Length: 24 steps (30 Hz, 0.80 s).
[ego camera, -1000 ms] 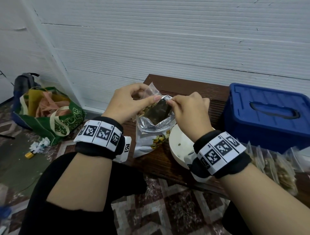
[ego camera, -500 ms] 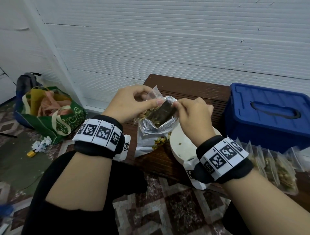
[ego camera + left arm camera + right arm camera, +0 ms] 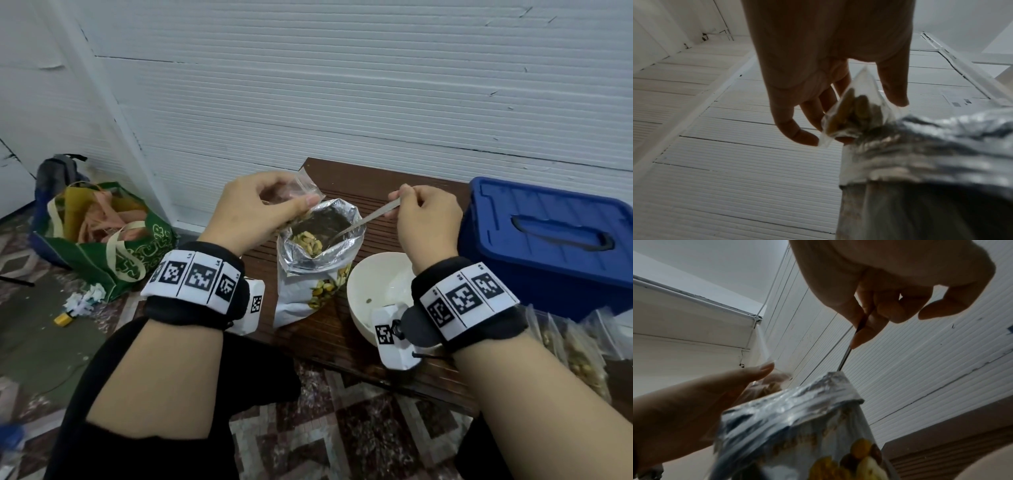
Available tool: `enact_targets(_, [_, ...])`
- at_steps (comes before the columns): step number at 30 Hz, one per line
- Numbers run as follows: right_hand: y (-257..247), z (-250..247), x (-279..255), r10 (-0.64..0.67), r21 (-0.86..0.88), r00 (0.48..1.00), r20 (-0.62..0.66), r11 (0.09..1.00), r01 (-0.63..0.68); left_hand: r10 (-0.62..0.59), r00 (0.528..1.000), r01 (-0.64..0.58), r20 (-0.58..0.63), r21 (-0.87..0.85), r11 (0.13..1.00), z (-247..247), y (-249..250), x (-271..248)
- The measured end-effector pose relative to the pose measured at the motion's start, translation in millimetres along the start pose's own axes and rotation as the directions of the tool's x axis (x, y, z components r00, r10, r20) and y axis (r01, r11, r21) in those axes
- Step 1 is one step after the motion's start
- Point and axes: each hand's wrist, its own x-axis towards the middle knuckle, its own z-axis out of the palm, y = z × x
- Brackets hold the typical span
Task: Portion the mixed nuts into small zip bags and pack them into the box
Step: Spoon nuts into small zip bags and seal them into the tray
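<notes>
Two hands [image 3: 267,209] over nut pouch [image 3: 318,253], spoon [image 3: 363,221] inside

Both bare forearms reached forward from black sleeves, each wrist wrapped in a black band carrying white square-patterned marker tags. The left hand [image 3: 255,209] was raised with its back toward the head camera, fingers curled and thumb stretched to the right, pinching a small clear plastic zip bag [image 3: 855,107] between thumb and fingertips. The right hand [image 3: 426,222] was held level with it and well apart, fingers curled inward, thumb and forefinger pinching the upper end of a thin silver metal spoon handle [image 3: 371,216].
</notes>
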Motion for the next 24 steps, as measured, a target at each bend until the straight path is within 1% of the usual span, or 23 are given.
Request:
enact_targets(3, [-4.4,-2.7,8.6,-0.004,-0.003,1.000,-0.028,1.000,0.004,-0.005,1.000,0.005,0.003,0.026,1.000,-6.2,-0.5,-0.3])
enact_targets(9, [-14.8,-14.6,26.6,-0.011,0.023,0.997,-0.080,1.000,0.013,-0.018,0.999,0.012,0.052,0.106,0.994,-17.6,-4.1,0.4])
enact_targets(15, [-26.6,-26.4,42.2,-0.031,0.048,0.994,-0.109,0.998,0.036,-0.033,0.995,0.021,0.094,0.122,0.992,-14.5,-6.8,3.4])
enact_targets(19, [-32.6,-23.9,45.1,-0.050,0.054,0.995,-0.088,0.997,0.055,-0.014,0.993,-0.009,0.117,0.191,0.982,-7.0,-3.4,4.1])
enact_targets(24, [-37.9,-13.2,41.7,-0.067,0.051,0.997,-0.040,0.996,0.069,0.008,0.993,-0.027,0.116,0.168,0.985,1.7,-1.6,5.7])
